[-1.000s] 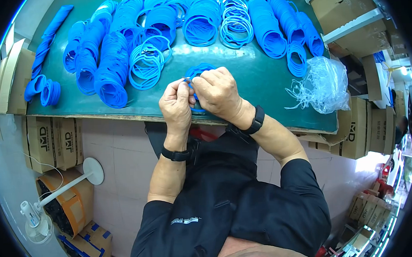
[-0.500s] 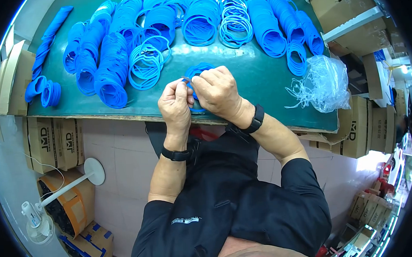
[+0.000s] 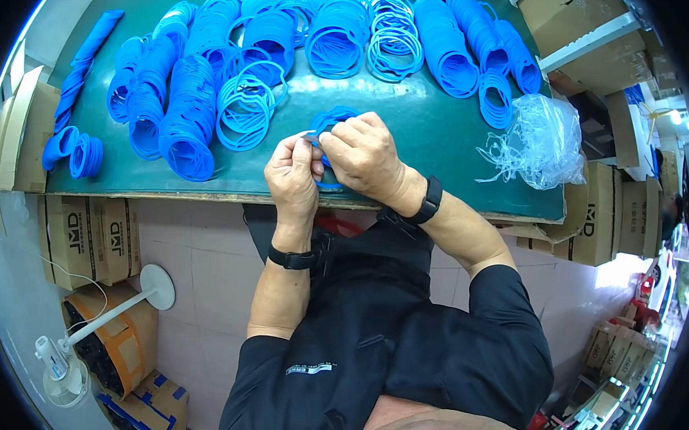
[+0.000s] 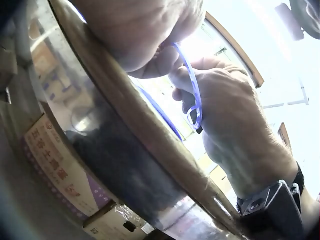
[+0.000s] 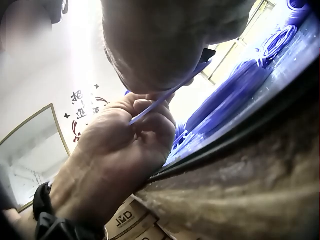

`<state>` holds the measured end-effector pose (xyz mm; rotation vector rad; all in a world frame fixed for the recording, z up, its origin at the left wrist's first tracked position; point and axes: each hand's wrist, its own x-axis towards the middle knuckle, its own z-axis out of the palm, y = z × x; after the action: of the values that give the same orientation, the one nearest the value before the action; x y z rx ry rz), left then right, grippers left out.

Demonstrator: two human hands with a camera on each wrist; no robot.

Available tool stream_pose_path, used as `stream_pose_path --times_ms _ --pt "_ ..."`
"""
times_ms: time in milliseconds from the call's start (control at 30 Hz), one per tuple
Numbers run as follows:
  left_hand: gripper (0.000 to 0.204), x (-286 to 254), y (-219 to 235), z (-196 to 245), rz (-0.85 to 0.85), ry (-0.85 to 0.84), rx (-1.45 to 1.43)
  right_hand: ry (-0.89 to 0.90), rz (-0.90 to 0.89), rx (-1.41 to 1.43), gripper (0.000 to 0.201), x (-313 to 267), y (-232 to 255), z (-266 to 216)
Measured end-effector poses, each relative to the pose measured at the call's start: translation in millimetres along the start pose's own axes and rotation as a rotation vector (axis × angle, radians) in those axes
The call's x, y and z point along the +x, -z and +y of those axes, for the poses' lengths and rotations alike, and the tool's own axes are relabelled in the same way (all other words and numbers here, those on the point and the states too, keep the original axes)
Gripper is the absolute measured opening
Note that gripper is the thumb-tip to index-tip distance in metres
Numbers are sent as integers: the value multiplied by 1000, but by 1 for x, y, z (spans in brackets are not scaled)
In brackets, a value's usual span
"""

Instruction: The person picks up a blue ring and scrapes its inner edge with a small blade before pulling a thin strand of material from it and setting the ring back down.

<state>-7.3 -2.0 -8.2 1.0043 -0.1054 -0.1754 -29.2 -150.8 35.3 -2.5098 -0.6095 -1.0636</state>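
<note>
My left hand (image 3: 292, 175) and right hand (image 3: 363, 153) are close together over the table's near edge. Between the left thumb and fingers I pinch a thin blue ring (image 4: 194, 82), whose band runs across to the right hand in the left wrist view. The right fingers are curled around a small dark tool (image 5: 209, 54); its end pokes out beside the band, and most of it is hidden. More flat blue rings (image 3: 335, 117) lie on the table under the hands, partly covered by them.
Long stacks of blue rings (image 3: 187, 118) line the far side of the green table (image 3: 412, 161). Some loose rings (image 3: 243, 115) lie left of the hands. A clear plastic bag (image 3: 543, 142) sits at the right, and cardboard boxes (image 3: 77, 238) stand below on the left.
The hands stay in nearly the same place. The small dark tool between the fingertips has shifted and tilted slightly, and the fingers move a little.
</note>
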Motion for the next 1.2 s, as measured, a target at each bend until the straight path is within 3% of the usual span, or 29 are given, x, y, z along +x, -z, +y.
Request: stream_pose_path --times_ms 300,367,700,1000,1200 --pt "24 4 2 0 -37 9 28 -39 119 49 10 3 2 7" --pt "25 4 1 0 -41 6 44 -121 130 95 14 7 5 8" --pt "31 2 3 -4 -149 -55 106 -63 -50 19 16 11 7 1" --pt "41 3 8 3 -358 -9 88 -44 76 -3 19 8 11 8" --pt "40 2 6 2 -356 -42 126 -37 98 -8 20 7 10 8"
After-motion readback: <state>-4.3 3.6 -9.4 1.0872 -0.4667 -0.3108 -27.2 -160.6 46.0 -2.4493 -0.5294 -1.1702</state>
